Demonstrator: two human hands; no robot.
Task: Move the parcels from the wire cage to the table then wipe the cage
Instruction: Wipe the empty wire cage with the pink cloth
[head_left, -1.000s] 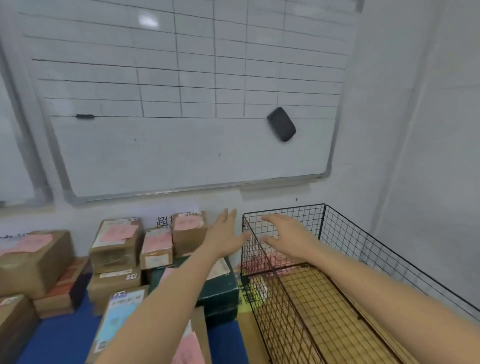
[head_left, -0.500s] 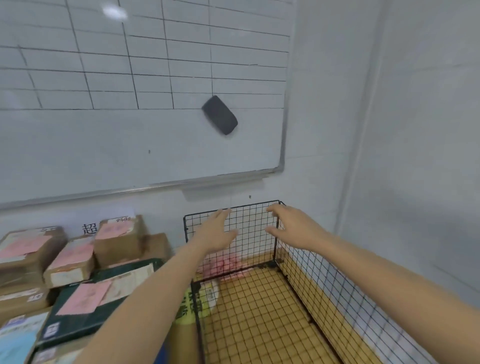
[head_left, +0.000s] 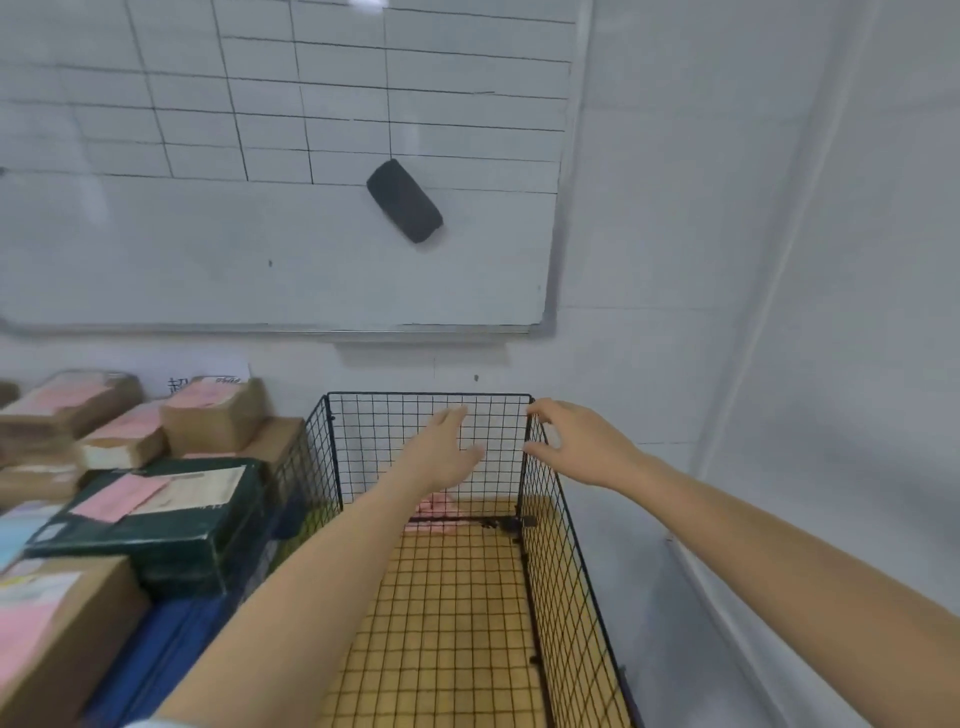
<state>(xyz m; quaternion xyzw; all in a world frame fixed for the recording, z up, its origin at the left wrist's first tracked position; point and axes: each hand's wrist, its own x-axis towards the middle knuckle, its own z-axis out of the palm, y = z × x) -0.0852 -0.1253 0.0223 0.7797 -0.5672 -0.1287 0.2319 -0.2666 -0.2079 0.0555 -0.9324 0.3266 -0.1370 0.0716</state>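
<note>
The left hand is spread wide and holds nothing, just above the wire cage. The right hand is open too, with its fingertips right by the cage's far corner. The parcels sit on the table, left of the left hand.

The wire cage runs off the bottom edge, so its near end is unseen. The left forearm covers part of its left wall and floor, and most of an unidentifiable pink item at the far wall. The whiteboard is cut by the top and left edges; the parcels are cut by the left edge, their labels too blurred to read, and one hides most of a paper sign. Whether the right hand touches the cage's corner wire cannot be told.
</note>
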